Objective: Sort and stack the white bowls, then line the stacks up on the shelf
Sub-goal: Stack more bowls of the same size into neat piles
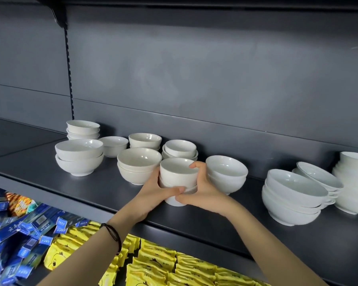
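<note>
In the middle of the frame, the left hand [151, 193] and right hand [203, 193] both wrap around a small stack of white bowls [178, 178] standing on the dark shelf [70, 182].

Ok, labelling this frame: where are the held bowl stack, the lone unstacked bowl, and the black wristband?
Held stack of small white ceramic bowls [177, 176]: head view, top bowl's outer wall.
Lone small white ceramic bowl [113, 147]: head view, front wall.
Black cord wristband [112, 233]: head view, wrist strand.

Dark grey back panel [194, 69] — slotted upright [68, 65] at left.
</note>
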Demonstrator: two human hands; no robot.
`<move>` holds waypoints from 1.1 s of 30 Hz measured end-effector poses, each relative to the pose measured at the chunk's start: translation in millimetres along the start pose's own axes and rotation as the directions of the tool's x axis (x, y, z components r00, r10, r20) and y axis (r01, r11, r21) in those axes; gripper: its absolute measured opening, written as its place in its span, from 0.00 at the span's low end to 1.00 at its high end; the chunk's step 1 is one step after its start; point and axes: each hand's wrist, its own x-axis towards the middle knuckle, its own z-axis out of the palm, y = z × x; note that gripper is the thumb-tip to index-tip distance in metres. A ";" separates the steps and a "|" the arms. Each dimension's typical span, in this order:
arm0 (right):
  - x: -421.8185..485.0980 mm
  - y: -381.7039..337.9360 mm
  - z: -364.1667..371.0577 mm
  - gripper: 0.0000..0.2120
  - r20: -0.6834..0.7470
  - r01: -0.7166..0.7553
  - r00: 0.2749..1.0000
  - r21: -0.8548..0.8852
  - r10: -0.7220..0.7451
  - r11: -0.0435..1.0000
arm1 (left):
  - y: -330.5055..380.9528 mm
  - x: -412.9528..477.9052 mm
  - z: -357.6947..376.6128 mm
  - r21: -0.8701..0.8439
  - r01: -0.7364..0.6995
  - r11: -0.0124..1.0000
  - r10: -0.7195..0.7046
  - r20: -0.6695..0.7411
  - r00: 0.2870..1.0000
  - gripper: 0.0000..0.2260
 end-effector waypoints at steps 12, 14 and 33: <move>86.3 -21.7 -89.9 0.11 -0.120 0.043 0.991 -0.077 -0.052 0.996 | 1.4 12.8 5.6 0.014 -0.041 0.999 0.041 -0.055 0.998 0.23; 109.0 -12.9 -88.5 0.13 -0.083 0.032 0.996 -0.148 -0.044 0.989 | 0.1 15.0 4.0 0.023 -0.040 0.999 0.041 -0.043 0.998 0.22; 161.6 20.1 -68.5 0.15 0.066 -0.021 0.997 -0.151 0.031 0.988 | -6.4 24.1 -18.1 0.055 -0.015 0.998 0.004 0.188 0.982 0.30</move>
